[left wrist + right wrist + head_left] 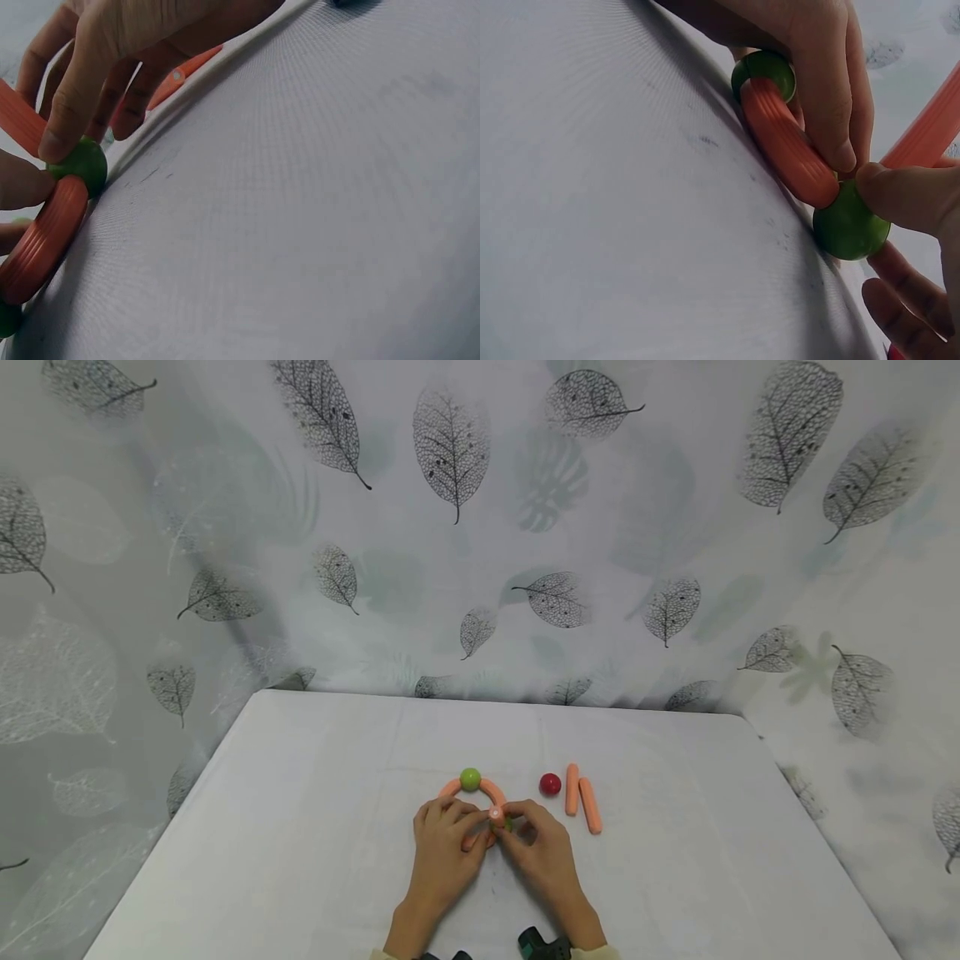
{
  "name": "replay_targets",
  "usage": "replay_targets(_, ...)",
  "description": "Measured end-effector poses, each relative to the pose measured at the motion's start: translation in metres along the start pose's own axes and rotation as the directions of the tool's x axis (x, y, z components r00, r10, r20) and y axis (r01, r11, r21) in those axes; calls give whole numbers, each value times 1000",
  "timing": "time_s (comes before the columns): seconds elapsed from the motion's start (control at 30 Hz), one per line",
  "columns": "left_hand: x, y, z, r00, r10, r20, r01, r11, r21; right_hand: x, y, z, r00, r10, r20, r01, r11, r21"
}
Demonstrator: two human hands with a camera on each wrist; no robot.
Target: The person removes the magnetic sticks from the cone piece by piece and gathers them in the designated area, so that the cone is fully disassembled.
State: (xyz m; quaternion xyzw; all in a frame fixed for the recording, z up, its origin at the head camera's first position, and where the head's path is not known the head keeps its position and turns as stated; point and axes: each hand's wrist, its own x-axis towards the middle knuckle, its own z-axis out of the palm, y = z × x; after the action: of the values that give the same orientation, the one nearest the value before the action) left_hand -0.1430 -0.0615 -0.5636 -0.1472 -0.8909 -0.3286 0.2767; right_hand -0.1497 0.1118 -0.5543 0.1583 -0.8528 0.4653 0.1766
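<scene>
Green balls and curved orange rods form a rounded chain on the table, with one green ball (470,779) at its far side. A straight orange rod (930,124) rises from the near-right green ball (853,223). My right hand (542,853) pinches that ball where the rod meets it, thumb across the joint. My left hand (444,850) holds the adjoining curved orange rod (784,142) near its end at the same ball. Another green ball (763,75) sits at that curved rod's other end. Fingers hide part of the chain in the head view.
To the right of my hands lie a red ball (551,785) and two loose straight orange rods, one orange rod (572,789) beside another orange rod (590,806). They rest on a white-covered table (675,877). A leaf-patterned curtain (480,552) hangs behind it.
</scene>
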Motion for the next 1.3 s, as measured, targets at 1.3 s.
replay_targets(1.3,-3,-3,5,1000,-11,3,11,1000,-5,5,14,-57,906,296,-303,-203,932,301)
